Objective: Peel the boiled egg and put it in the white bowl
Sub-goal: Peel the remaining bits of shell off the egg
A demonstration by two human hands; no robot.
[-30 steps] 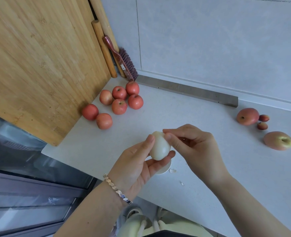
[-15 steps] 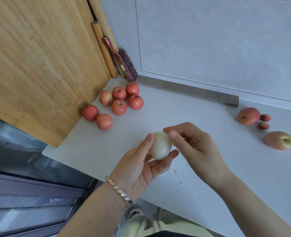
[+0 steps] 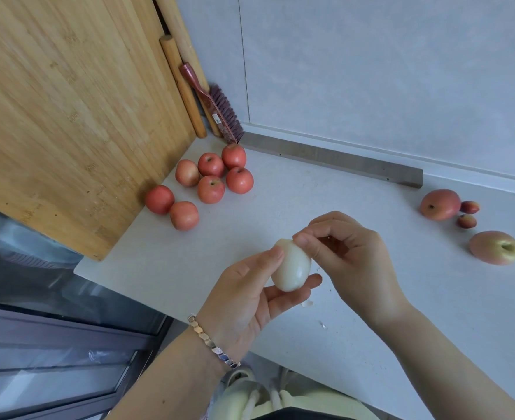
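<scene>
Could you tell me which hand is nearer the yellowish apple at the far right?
Right. The right hand lies just left of the apple, apart from it; the left hand, holding the egg, is farther left.

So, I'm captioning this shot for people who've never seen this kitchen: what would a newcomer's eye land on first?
First the pale egg near the middle, held in the left hand above the white counter, with the right hand pinching at its upper end. Next the cluster of red apples at the foot of the big wooden board leaning at the left. Small shell bits lie on the counter just below the hands.
</scene>
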